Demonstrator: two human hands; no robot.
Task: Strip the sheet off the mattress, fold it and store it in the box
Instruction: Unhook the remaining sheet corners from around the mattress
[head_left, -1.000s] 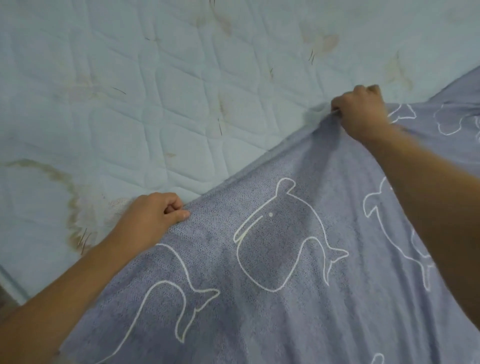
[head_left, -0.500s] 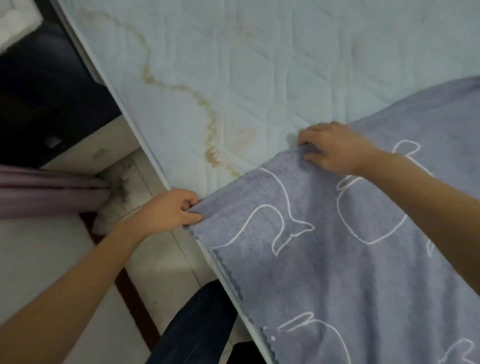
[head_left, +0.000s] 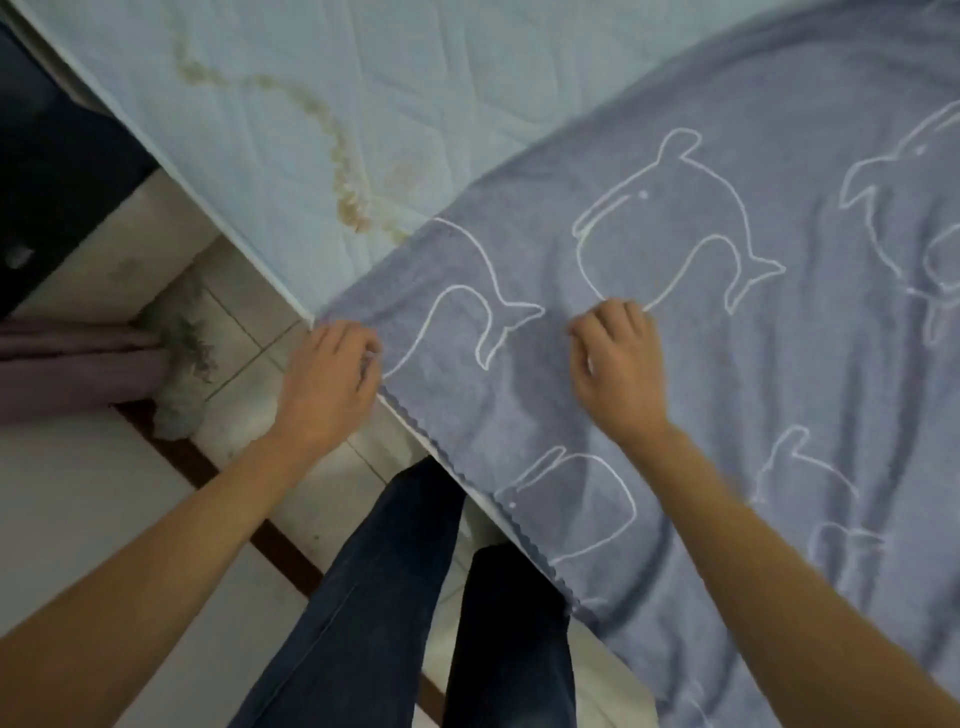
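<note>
A blue-grey sheet (head_left: 727, 322) printed with white whale outlines lies doubled over the right part of a pale blue quilted mattress (head_left: 311, 104). My left hand (head_left: 332, 379) pinches the sheet's corner at the mattress's near edge. My right hand (head_left: 618, 358) sits on top of the sheet a little to the right, fingers curled into the cloth. The sheet's scalloped hem runs along the mattress edge toward my legs. No box is in view.
The bare mattress shows a brown stain (head_left: 343, 171) near the sheet's fold. Tiled floor (head_left: 244, 332) lies left of the bed, with a purple cloth (head_left: 67, 364) and a dark piece of furniture (head_left: 52, 171) beyond. My legs in dark jeans (head_left: 395, 597) stand against the bed edge.
Both hands have drawn the sheet's folded edge back to the near edge of the mattress. My right hand moved from the fold's far end to a spot close to my left hand.
</note>
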